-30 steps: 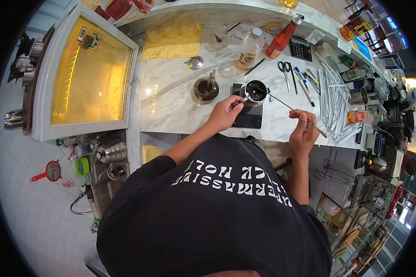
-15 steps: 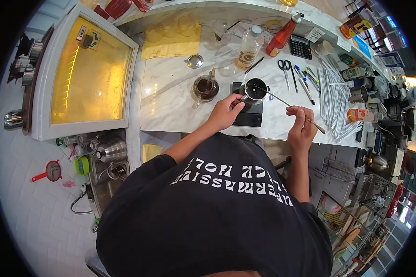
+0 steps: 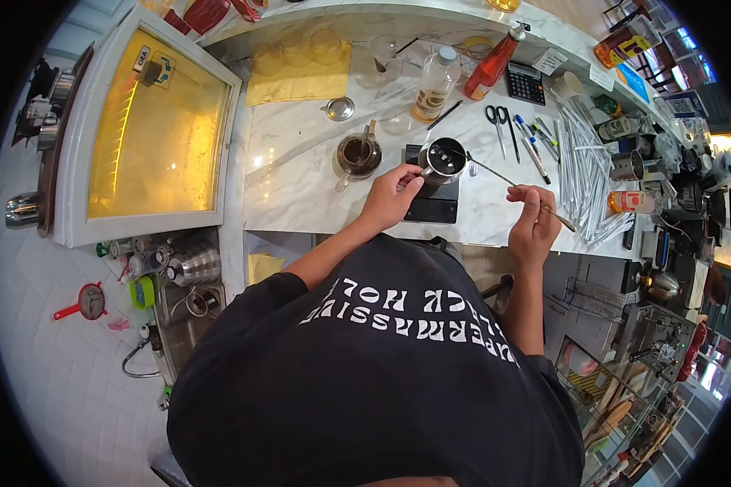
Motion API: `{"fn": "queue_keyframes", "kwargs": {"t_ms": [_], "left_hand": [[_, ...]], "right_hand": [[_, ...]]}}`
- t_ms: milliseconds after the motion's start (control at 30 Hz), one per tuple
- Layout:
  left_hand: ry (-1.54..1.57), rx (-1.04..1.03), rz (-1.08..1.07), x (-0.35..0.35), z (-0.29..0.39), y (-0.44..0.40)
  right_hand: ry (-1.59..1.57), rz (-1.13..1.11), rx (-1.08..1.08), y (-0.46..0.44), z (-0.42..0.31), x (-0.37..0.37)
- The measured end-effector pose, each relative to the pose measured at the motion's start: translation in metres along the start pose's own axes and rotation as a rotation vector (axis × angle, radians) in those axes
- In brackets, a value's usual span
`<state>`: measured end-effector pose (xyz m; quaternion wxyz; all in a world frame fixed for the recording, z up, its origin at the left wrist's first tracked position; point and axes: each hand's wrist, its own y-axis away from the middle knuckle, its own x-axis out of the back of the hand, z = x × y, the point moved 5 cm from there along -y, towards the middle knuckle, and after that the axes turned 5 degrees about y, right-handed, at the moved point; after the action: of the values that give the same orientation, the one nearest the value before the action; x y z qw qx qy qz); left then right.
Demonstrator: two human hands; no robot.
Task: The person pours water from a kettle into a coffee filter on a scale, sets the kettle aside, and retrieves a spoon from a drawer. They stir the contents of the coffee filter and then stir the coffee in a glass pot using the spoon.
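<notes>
My left hand (image 3: 391, 195) is closed on the handle of a metal pitcher (image 3: 444, 161) with dark liquid in it. Under the pitcher lies a flat black scale (image 3: 432, 209) on the marble counter. In my right hand (image 3: 533, 217) a long thin bar spoon (image 3: 495, 174) is pinched, its far end reaching over the pitcher's rim. Whether the tip touches the liquid is hard to see. Left of the pitcher stands a glass jug (image 3: 359, 156) with dark brown contents and something upright in it. A round metal lid (image 3: 339, 108) lies behind that jug.
Behind the pitcher are a clear bottle (image 3: 433, 88) and a red bottle (image 3: 493, 63). Scissors (image 3: 497, 128), pens (image 3: 533, 149), a calculator (image 3: 525, 84) and a heap of wrapped straws (image 3: 585, 170) lie to the right. A yellow cloth (image 3: 300, 84) bears upturned glasses. A glass-fronted fridge (image 3: 150, 122) stands left.
My right hand has shifted slightly right with the spoon, whose far end has drawn back toward the pitcher's right rim. My left hand keeps its hold on the pitcher.
</notes>
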<state>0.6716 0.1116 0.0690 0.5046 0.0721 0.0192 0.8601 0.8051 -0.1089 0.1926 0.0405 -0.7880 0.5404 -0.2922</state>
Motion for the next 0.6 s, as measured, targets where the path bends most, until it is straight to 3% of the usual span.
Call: {"fn": "queue_keyframes", "kwargs": {"t_ms": [133,600], "left_hand": [[-0.002,0.005,0.002,0.0002,-0.0009,0.0004],[0.004,-0.006,-0.002,0.0013,0.0016,0.0002]], "right_hand": [[0.002,-0.075,0.005,-0.0024,-0.0046,-0.0032],[0.006,-0.01,0.045,-0.0052,0.0031,0.0052]]}}
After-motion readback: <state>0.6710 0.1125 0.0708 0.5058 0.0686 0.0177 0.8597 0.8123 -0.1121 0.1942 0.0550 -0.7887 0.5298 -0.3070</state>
